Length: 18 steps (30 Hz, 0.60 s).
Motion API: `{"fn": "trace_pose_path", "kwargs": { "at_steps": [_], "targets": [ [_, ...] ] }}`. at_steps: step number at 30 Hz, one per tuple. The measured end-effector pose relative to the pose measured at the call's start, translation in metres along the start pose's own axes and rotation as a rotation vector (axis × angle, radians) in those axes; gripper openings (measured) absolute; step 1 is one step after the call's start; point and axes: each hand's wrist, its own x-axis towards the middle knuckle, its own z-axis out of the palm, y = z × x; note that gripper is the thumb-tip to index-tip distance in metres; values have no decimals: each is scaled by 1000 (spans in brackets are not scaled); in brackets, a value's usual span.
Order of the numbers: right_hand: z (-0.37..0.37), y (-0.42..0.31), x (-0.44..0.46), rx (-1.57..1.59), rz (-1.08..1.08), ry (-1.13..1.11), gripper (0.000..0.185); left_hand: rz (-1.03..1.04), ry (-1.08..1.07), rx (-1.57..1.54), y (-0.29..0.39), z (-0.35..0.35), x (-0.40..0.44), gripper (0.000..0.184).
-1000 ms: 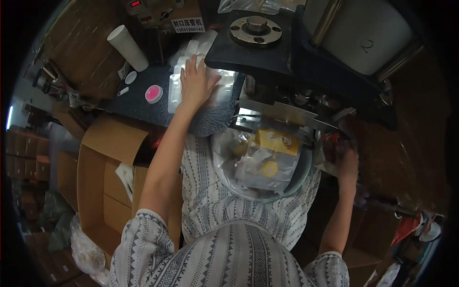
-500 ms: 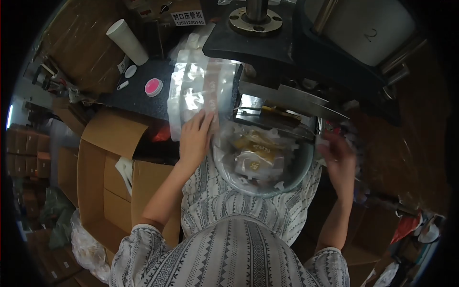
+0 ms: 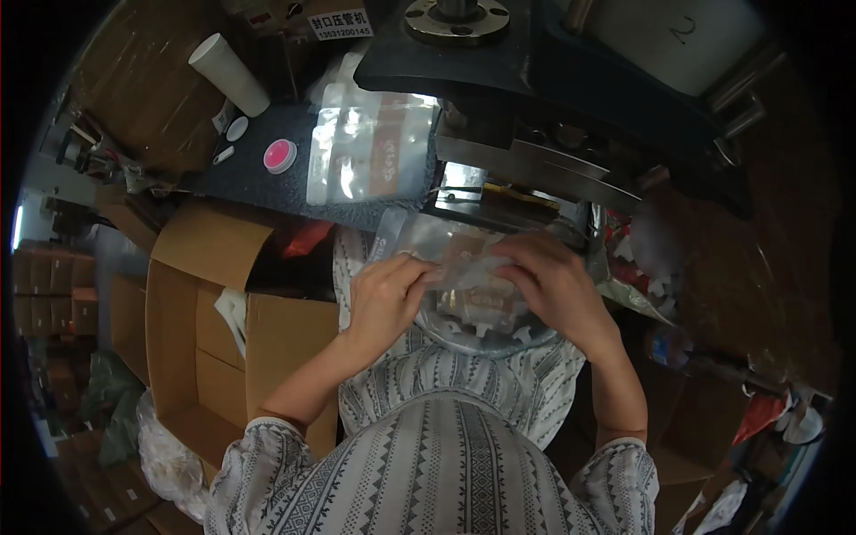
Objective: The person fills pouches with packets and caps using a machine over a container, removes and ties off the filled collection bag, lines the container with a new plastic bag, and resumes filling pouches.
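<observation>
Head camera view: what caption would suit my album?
Left hand and right hand hold a clear plastic pouch above a basin.

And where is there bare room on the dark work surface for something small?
A bare patch of the dark work surface lies between the pink pot, the bag stack and the front edge; a narrow strip separates the pot from the white disc. Over the basin it is crowded: the left hand and right hand hold a clear bag.

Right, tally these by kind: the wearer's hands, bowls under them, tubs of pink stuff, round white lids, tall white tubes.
Hands (left hand, right hand): 2
Bowl: 1
Pink tub: 1
Round white lid: 1
Tall white tube: 1
Total: 6
</observation>
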Motion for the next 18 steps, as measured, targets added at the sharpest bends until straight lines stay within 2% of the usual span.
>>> {"fn": "trace_pose_path", "kwargs": {
  "at_steps": [1, 3, 4, 5, 6, 7, 8, 9, 10, 12, 13, 14, 15, 16, 18],
  "targets": [
    [-2, 2, -1, -2, 6, 3, 26, -39, -35, -39, 1, 3, 0, 10],
    [-9, 5, -4, 108, 194, -53, 25, -75, -72, -83, 3, 12, 2, 10],
    [-11, 7, -6, 104, 196, -53, 25, -87, -182, -147, 3, 16, 4, 10],
    [-13, 9, -7, 122, 303, 4, 27, -98, -290, -207, 2, 20, 7, 12],
    [-16, 11, -8, 142, 408, 62, 29, -96, -286, -204, 1, 29, 9, 12],
    [-20, 12, -9, 144, 403, 63, 29, -310, -352, -422, -1, 41, 11, 16],
    [-25, 14, -13, 76, 423, 137, 30, -525, -416, -642, -2, 48, 15, 22],
    [-29, 16, -18, 7, 446, 211, 31, -525, -415, -641, -2, 51, 23, 22],
    [-32, 19, -23, -87, 380, 248, 31, -599, -439, -693, -4, 54, 34, 24],
    [-42, 18, -35, -186, 391, 227, 30, -750, -489, -797, -4, 61, 49, 29],
    [-46, 19, -39, -284, 396, 206, 30, -753, -491, -798, -1, 64, 50, 29],
    [-50, 25, -42, -283, 396, 204, 30, -790, -411, -929, 2, 67, 51, 28],
    [-55, 33, -44, -528, 474, 192, 28, -823, -328, -1057, 3, 68, 51, 27],
    [-57, 41, -48, -770, 552, 176, 27, -826, -332, -1055, 0, 68, 49, 27],
    [-59, 68, -55, -704, 586, 147, 25, -566, -326, -560, -14, 61, 47, 28]
  ]
}}
